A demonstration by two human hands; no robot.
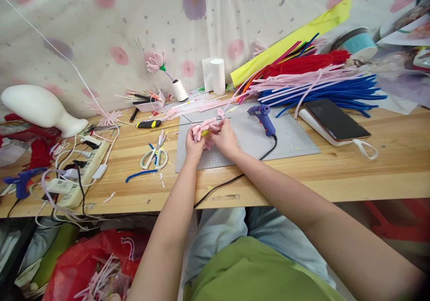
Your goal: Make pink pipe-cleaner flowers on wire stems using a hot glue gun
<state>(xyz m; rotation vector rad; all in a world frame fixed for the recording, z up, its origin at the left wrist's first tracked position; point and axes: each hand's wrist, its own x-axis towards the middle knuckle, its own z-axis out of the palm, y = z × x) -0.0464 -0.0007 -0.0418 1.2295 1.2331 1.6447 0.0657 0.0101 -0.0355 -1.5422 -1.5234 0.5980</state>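
Note:
Over the grey cutting mat [292, 142], my left hand [195, 148] is closed around a pink pipe-cleaner flower [208, 124] with a bit of yellow at its middle. My right hand [226, 139] pinches at the flower's right side, its fingertips partly hidden. A small pink petal [220, 113] sticks up by the right fingertips; whether it is joined to the flower I cannot tell. A thin dark stem lies across the mat behind the hands. To the right, a blue glue gun [264, 118] rests on the mat. Scissors [156, 153] with pale handles lie left of it.
Red, pink and blue pipe-cleaner bundles [322, 90] lie at the back right, near a phone [337, 119]. A finished pink flower [156, 62] stands in a white spool. At left are a power strip [82, 175] and another glue gun [23, 182]. A black cord crosses the front edge.

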